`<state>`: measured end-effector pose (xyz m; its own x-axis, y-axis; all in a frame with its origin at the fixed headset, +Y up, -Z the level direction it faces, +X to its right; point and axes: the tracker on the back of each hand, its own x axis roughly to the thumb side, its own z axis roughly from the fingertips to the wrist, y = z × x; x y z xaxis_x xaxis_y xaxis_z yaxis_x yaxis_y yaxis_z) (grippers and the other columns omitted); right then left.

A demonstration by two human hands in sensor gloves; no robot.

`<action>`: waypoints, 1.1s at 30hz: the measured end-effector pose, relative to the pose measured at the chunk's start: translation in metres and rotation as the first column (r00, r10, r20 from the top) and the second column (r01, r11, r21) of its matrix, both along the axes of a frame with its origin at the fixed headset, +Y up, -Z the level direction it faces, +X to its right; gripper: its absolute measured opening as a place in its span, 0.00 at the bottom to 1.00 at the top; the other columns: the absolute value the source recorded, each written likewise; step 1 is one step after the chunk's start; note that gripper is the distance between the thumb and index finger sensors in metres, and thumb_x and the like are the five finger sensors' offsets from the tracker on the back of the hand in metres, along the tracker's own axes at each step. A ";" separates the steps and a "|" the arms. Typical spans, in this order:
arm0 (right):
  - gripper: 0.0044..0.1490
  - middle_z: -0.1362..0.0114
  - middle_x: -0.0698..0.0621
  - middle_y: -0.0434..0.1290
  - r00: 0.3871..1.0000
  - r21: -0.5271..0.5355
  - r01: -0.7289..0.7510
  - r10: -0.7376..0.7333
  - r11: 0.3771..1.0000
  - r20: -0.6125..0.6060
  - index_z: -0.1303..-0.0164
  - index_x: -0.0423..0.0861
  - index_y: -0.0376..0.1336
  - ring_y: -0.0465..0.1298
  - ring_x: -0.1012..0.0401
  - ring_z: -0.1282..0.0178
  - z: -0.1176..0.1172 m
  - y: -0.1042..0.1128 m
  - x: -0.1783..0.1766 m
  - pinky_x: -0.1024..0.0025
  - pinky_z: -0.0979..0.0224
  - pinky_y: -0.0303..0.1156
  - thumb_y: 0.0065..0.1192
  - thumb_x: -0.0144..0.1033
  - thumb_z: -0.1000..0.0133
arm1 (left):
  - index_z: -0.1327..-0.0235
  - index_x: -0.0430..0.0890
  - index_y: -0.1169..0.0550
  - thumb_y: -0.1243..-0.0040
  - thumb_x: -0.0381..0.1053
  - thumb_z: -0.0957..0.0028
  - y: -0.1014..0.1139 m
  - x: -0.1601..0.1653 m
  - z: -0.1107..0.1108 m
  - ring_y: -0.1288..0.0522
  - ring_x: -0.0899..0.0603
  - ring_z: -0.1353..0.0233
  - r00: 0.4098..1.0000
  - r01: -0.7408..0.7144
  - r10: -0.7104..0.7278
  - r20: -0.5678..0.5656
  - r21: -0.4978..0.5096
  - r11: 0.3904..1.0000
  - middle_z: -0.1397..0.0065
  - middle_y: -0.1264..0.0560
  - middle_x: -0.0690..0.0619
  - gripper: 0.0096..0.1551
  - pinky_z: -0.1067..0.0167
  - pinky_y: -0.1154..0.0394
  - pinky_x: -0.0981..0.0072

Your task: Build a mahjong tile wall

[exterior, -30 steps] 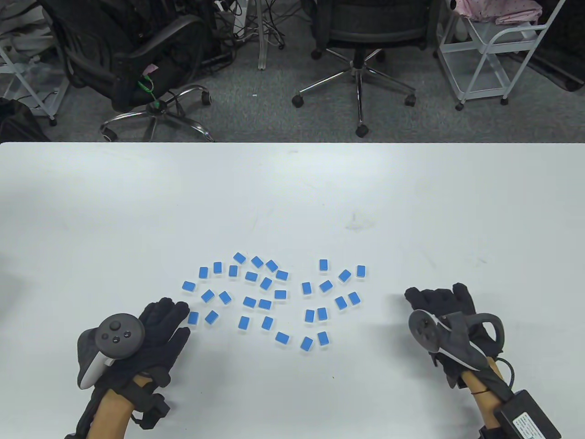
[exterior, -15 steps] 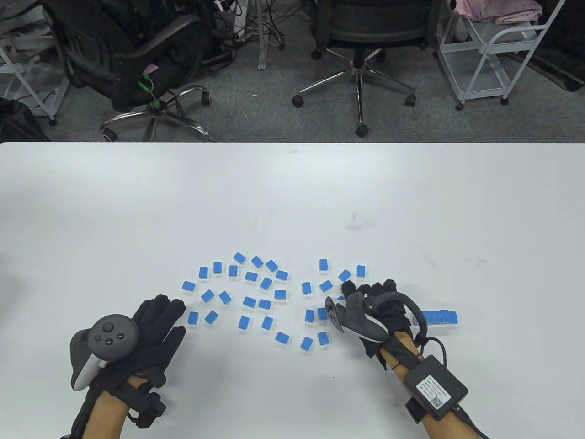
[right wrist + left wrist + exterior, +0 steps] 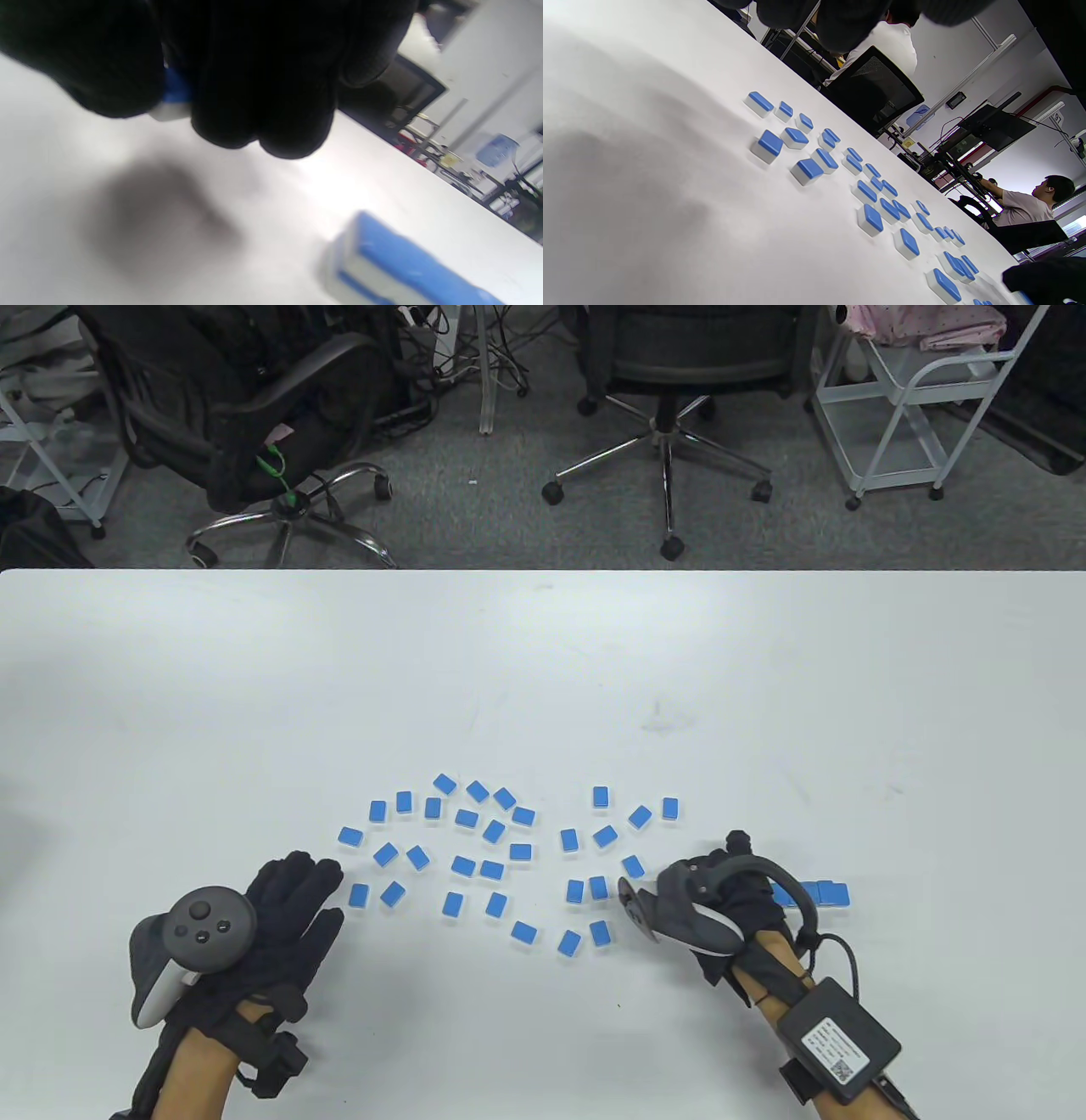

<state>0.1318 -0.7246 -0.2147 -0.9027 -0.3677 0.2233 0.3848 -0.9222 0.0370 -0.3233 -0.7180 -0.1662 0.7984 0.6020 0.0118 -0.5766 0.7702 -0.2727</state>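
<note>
Several blue-backed mahjong tiles lie scattered flat on the white table, also seen in the left wrist view. A short row of tiles stands side by side to the right, partly hidden behind my right hand. In the right wrist view, that hand's fingertips pinch one blue-and-white tile just above the table, with the row close by. My left hand rests flat and holds nothing, left of the scattered tiles.
Office chairs and a white wire cart stand beyond the table's far edge. A black box with a cable is strapped to my right forearm. Seated people show in the left wrist view's background.
My right hand swung left from the row to the right-hand tiles, picked one up, and has shifted back right with it. The left hand drew back slightly.
</note>
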 end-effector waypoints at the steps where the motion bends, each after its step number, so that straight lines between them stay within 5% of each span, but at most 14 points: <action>1: 0.36 0.46 0.55 0.82 0.995 0.045 0.077 -0.080 0.996 0.052 0.42 0.51 0.67 0.84 0.56 0.45 -0.001 0.017 0.022 0.45 0.21 0.65 0.71 0.52 0.61 | 0.18 0.58 0.41 0.59 0.70 0.46 0.000 0.000 0.000 0.58 0.37 0.14 1.000 0.000 0.000 -0.001 -0.002 1.000 0.12 0.53 0.50 0.41 0.25 0.60 0.30; 5: 0.37 0.42 0.54 0.81 0.923 0.130 0.225 -0.254 0.966 0.291 0.40 0.51 0.65 0.82 0.54 0.40 -0.010 0.047 0.105 0.44 0.20 0.63 0.71 0.50 0.59 | 0.18 0.58 0.41 0.59 0.70 0.46 -0.002 -0.001 0.000 0.58 0.37 0.14 1.000 0.000 0.000 -0.005 -0.013 1.000 0.12 0.53 0.50 0.41 0.25 0.61 0.30; 10: 0.37 0.40 0.53 0.81 0.836 0.133 0.268 -0.299 0.954 0.459 0.40 0.51 0.65 0.82 0.54 0.38 -0.002 0.005 0.182 0.44 0.19 0.63 0.72 0.48 0.59 | 0.18 0.58 0.41 0.59 0.70 0.46 -0.004 0.000 -0.002 0.59 0.37 0.14 1.000 0.002 -0.002 -0.016 -0.026 1.000 0.12 0.53 0.50 0.41 0.25 0.61 0.30; 12: 0.36 0.39 0.53 0.80 0.816 -0.021 0.301 -0.245 0.954 0.524 0.39 0.51 0.65 0.82 0.54 0.38 -0.004 -0.006 0.199 0.44 0.19 0.64 0.72 0.48 0.59 | 0.18 0.58 0.41 0.59 0.70 0.46 -0.006 0.001 -0.002 0.58 0.37 0.14 1.000 0.011 -0.011 -0.013 -0.034 0.999 0.12 0.53 0.50 0.41 0.25 0.60 0.30; 13: 0.36 0.39 0.54 0.80 0.784 0.018 0.335 -0.290 0.942 0.549 0.39 0.52 0.65 0.82 0.54 0.38 -0.004 -0.007 0.207 0.43 0.19 0.63 0.73 0.48 0.59 | 0.18 0.58 0.41 0.59 0.70 0.46 -0.006 0.002 -0.002 0.58 0.37 0.14 1.000 0.011 -0.012 -0.010 -0.036 0.999 0.12 0.53 0.50 0.41 0.25 0.60 0.30; 16: 0.36 0.39 0.54 0.81 0.746 -0.003 0.443 -0.367 0.897 0.556 0.40 0.53 0.66 0.82 0.54 0.37 -0.006 -0.007 0.215 0.43 0.19 0.63 0.75 0.47 0.59 | 0.18 0.58 0.41 0.59 0.70 0.46 -0.006 0.004 -0.002 0.58 0.37 0.14 1.000 0.008 -0.008 -0.007 -0.030 1.000 0.12 0.53 0.50 0.41 0.25 0.60 0.30; 33: 0.35 0.40 0.57 0.82 0.876 -0.091 0.322 -0.260 0.942 0.407 0.42 0.56 0.67 0.82 0.57 0.38 -0.005 -0.007 0.178 0.43 0.20 0.65 0.77 0.46 0.61 | 0.18 0.58 0.40 0.59 0.70 0.46 -0.008 0.002 -0.003 0.58 0.36 0.14 1.000 0.015 -0.015 -0.007 -0.049 0.999 0.12 0.52 0.50 0.41 0.25 0.60 0.29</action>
